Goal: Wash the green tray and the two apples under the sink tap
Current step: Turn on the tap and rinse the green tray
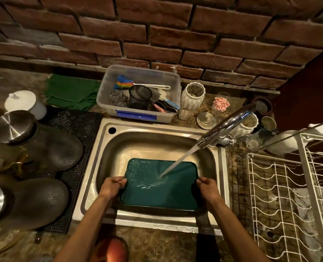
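Gripping the tray (157, 193) by its short ends, left hand (111, 188) and right hand (208, 189) held it crosswise, the tap (226, 123) stream landing right of centre.

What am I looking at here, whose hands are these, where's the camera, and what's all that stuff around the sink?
There is no machine here. A person wears a wide-angle camera on the head, looking forward and down, so you see their own two arms. The left hand and the right hand each grip a side edge of a green tray, held over the steel sink. Water from the tap is running onto the tray. Behind the sink stands a clear plastic box of scrubbers and brushes, beside a folded green cloth. A white wire dish rack stands to the right, dark pot lids to the left. At the bottom edge lies something reddish, perhaps an apple.
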Tool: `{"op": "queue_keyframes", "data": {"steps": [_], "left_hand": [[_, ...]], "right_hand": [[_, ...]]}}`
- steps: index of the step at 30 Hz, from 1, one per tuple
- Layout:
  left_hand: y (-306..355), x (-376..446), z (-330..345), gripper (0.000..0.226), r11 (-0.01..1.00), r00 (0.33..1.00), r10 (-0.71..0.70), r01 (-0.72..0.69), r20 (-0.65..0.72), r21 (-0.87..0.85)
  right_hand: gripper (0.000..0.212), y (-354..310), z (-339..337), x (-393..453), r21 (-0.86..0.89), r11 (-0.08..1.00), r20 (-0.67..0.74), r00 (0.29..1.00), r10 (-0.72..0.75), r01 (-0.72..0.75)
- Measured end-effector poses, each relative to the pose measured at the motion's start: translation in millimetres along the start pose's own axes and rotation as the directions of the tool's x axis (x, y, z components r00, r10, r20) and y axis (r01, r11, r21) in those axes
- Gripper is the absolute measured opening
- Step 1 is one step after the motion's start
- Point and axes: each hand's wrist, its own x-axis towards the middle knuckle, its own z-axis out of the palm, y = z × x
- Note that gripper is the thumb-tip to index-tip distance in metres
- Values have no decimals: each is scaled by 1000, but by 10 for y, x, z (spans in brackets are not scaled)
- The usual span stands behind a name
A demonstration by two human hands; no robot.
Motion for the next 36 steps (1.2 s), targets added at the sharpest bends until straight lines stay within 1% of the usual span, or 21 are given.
{"op": "queue_keyframes", "data": {"steps": [3,7,11,16,20,22,25,27,29,33,36], "left_hand": [[35,-41,-80,16,999,1000,-15,16,18,-33],[19,-10,-139,23,998,999,-31,32,23,-53],[49,-50,-163,18,992,998,-60,64,35,-111],[72,-75,-137,25,995,998,-62,64,20,-82],[80,-171,-77,21,996,994,-76,80,79,-49],[79,-222,-39,21,996,989,-65,71,135,-47],[56,-338,36,14,978,975,-79,116,206,-174],[59,-419,82,12,953,970,-97,155,222,-261],[72,-457,120,11,942,971,-94,159,221,-296],[108,-474,121,25,960,973,-107,155,206,-233],[186,-492,76,28,976,973,-123,153,194,-152]], "right_hand": [[28,53,50,30,-35,999,5,1000,17,-17],[27,87,78,78,-99,995,29,999,28,-25],[26,79,63,88,-138,990,27,999,38,-33],[26,76,10,113,-196,980,16,999,30,-27],[27,107,-50,125,-208,977,2,999,38,-36],[25,147,-88,137,-202,979,-4,999,39,-39],[26,201,-135,131,-207,978,-6,1000,21,-22],[26,207,-163,114,-201,980,-13,1000,14,-16],[26,190,-196,95,-180,983,-11,1000,22,-24],[26,130,-240,30,-198,980,-5,999,35,-35],[28,64,-274,-53,-230,973,34,999,32,-23]]}}
